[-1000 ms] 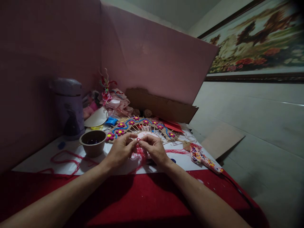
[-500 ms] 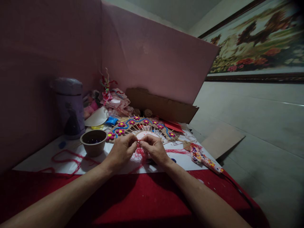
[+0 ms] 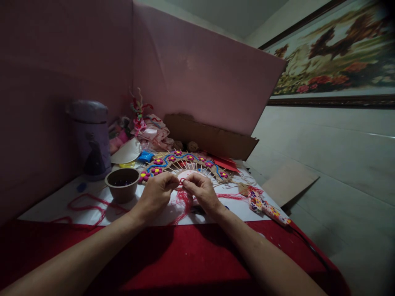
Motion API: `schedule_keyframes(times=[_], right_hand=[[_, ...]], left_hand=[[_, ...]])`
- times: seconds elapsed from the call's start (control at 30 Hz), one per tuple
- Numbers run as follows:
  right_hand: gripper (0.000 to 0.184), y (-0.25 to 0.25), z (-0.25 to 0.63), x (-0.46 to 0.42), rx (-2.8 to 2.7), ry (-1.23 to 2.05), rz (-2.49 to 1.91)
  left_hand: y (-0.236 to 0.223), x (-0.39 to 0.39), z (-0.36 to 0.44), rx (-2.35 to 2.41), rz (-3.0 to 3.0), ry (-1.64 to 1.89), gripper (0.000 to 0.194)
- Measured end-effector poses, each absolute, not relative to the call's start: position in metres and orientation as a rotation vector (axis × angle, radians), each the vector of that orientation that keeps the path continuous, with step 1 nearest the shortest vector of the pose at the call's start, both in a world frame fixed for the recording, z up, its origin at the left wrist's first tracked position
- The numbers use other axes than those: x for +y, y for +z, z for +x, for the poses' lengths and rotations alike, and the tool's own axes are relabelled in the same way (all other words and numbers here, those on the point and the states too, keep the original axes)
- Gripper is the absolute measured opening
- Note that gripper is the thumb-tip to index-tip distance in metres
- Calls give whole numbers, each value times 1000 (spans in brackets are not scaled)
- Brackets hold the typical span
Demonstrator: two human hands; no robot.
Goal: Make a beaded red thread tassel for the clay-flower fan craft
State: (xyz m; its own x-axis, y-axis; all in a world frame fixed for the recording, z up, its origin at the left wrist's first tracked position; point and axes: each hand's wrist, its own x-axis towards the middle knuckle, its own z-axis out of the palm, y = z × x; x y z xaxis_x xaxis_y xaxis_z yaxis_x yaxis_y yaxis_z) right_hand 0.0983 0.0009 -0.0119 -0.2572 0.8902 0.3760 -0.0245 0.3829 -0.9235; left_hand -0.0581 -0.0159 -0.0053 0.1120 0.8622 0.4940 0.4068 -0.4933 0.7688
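My left hand and my right hand meet fingertip to fingertip over the white sheet, both pinching a small loop of red thread. A tuft of loose red thread hangs down between the two hands. Just behind them lies a fan-shaped craft of thin sticks with a rim of pink and yellow flowers and a blue wavy line. A long red yarn strand trails across the sheet to the left.
A brown bowl stands left of my hands, a purple lidded jug behind it. A flower-decorated stick lies at the right. Craft scraps, a blue piece and cardboard sit against the pink screen. Red cloth covers the near table.
The hands have stayed in place; the fingertips have shifted slightly, working the small red loop between them.
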Motion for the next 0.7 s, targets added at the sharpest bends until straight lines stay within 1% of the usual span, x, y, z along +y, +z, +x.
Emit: schedule_keyframes(times=[0.27,0.57,0.7], right_hand=[[30,-11,99,0,-1667,1081,-763],[20,-10,100,-1,-1745,1076,-733],[17,-9,100,-2,-1770,1075,-741]], left_hand=[[-7,-12,-61,1353,1982,1335,7],[-12,-9,-62,1327,2033,1301,8],[-9,-12,-61,1279,2083,1322,13]])
